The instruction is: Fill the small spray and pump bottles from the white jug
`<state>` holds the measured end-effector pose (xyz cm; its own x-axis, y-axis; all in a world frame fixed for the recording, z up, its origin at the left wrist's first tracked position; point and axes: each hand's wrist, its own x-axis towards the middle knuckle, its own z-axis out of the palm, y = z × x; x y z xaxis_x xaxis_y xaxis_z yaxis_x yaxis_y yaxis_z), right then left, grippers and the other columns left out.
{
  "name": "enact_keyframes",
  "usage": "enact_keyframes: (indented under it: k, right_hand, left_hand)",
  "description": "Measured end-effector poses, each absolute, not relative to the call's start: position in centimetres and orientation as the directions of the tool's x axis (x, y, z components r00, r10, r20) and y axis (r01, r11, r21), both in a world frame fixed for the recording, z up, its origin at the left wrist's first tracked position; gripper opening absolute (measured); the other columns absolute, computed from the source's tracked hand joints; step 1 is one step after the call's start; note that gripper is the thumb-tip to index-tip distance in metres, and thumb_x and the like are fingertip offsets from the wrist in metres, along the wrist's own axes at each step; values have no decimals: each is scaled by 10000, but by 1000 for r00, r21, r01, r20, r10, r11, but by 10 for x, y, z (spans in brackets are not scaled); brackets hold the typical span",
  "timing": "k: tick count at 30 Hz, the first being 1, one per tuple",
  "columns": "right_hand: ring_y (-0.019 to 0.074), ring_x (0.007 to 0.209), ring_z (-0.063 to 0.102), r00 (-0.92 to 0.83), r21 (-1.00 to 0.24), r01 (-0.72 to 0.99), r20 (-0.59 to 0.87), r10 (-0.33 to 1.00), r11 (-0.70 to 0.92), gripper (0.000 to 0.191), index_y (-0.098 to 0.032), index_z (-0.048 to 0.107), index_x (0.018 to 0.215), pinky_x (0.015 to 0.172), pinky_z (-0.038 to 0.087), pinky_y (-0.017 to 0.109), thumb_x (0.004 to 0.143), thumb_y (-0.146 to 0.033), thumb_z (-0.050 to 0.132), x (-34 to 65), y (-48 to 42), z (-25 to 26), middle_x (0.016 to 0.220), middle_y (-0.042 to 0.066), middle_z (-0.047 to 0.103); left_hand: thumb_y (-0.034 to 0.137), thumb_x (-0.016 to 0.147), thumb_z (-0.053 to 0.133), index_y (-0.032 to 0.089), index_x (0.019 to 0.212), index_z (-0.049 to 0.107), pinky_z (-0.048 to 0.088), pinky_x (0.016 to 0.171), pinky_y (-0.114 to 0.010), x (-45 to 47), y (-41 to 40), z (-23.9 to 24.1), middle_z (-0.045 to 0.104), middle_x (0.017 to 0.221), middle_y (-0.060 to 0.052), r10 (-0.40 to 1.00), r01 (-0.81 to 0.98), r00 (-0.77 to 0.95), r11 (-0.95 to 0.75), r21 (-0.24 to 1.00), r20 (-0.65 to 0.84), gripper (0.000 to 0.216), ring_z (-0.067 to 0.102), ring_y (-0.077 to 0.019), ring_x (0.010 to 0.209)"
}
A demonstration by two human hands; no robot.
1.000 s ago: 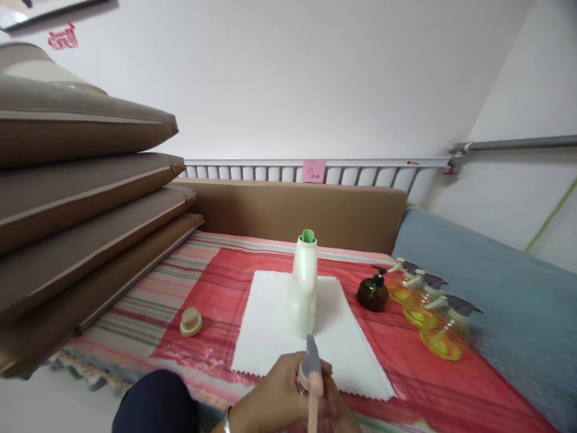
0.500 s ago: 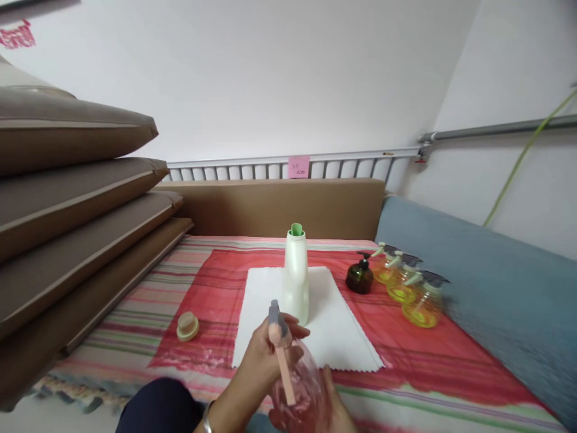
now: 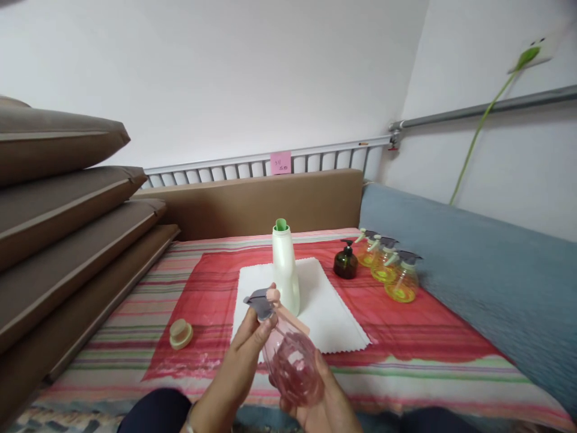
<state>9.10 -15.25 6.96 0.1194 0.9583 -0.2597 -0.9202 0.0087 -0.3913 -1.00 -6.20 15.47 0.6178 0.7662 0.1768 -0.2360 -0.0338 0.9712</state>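
Note:
A pink see-through spray bottle (image 3: pixel 295 367) with a grey spray head and a peach trigger is tilted in front of me, its head toward the upper left. My left hand (image 3: pixel 247 343) is closed round its neck, just under the head. Cupped around the lower body is my right hand (image 3: pixel 327 400), some of its fingers hidden by the bottle. Just beyond, a white detergent bottle (image 3: pixel 283 258) stands uncapped, with a green spout in its mouth, on white cloths (image 3: pixel 329 319) with zigzag edges. A pale cap (image 3: pixel 181 334) lies to the left on the red cloth.
At the right stand a dark pump bottle (image 3: pixel 345 262) and three clear spray bottles with yellow liquid, the nearest one (image 3: pixel 402 287) by the blue cushion (image 3: pixel 473 264). Brown cushions (image 3: pixel 76 240) are stacked on the left. A pink note (image 3: pixel 280 163) hangs on the radiator behind.
The spray bottle has been raised and turned, so its head leans left and its trigger points right. My left hand stays at the neck, and the view has swung right.

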Motion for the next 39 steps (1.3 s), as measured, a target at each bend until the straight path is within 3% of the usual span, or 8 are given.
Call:
enact_keyframes:
  k: [5,11,15,20,25,29,34,39]
  right_hand:
    - [230,753,665,121,-370,-929,-278,953,10,485,-181,643,958,507,468,275,636,-535,722,92,-151,63,887,69,732]
    - [249,772,673,72,-324,-946,-270,960,-20,479,-186,629,1040,518,471,277,711,-534,657,93,-152,56,945,95,726]
    - [248,757,674,84,-323,-946,-249,965,-1,436,-194,643,992,528,479,286,710,-525,665,94,-154,58,901,81,732]
    - [236,779,671,33,-301,-953,-227,973,-38,469,-172,645,989,532,474,266,692,-534,678,95,-156,60,909,87,730]
    - [246,760,672,82,-324,-946,-260,962,-7,482,-199,638,982,522,475,285,641,-529,724,95,-156,61,871,69,732]
    - [235,771,670,56,-312,-950,-265,963,-31,471,-184,643,968,532,474,279,653,-525,718,95,-157,60,887,74,730]
    - [245,785,671,68,-317,-948,-262,963,-19,452,-177,652,961,537,480,290,664,-512,716,93,-157,58,908,82,729]
    - [265,836,671,41,-270,-962,-258,965,-32,441,-218,633,1018,545,490,298,684,-497,708,95,-154,52,966,77,724]
  left_hand:
    - [286,667,743,194,978,670,348,986,-435,-5,-54,151,694,996,-84,812,-321,559,24,947,169,332,580,-279,1037]
    - [320,745,676,217,1075,627,334,994,-384,-1,-56,153,637,1140,-86,724,-311,669,68,948,167,349,511,-257,1149]
    - [258,601,791,219,893,661,420,845,-343,-1,-54,153,682,838,-23,802,-321,565,-3,947,194,322,612,-224,897]
    - [359,707,701,226,1095,615,363,950,-382,-2,-58,154,623,1171,-90,724,-283,666,24,959,178,420,491,-277,1163]
    - [329,606,776,185,879,662,394,889,-407,0,-62,157,706,923,-85,817,-274,552,-9,962,165,329,589,-302,1001]
    - [385,715,680,217,1049,629,331,971,-416,1,-65,157,648,1149,-103,807,-251,578,36,967,119,378,496,-293,1166]
    - [358,662,730,168,876,658,382,902,-407,3,-66,156,713,910,-93,866,-249,480,-19,968,140,295,595,-287,985]
    - [361,768,637,188,1008,625,374,909,-402,4,-67,154,677,1061,-101,850,-268,501,-23,963,160,297,560,-266,1051]
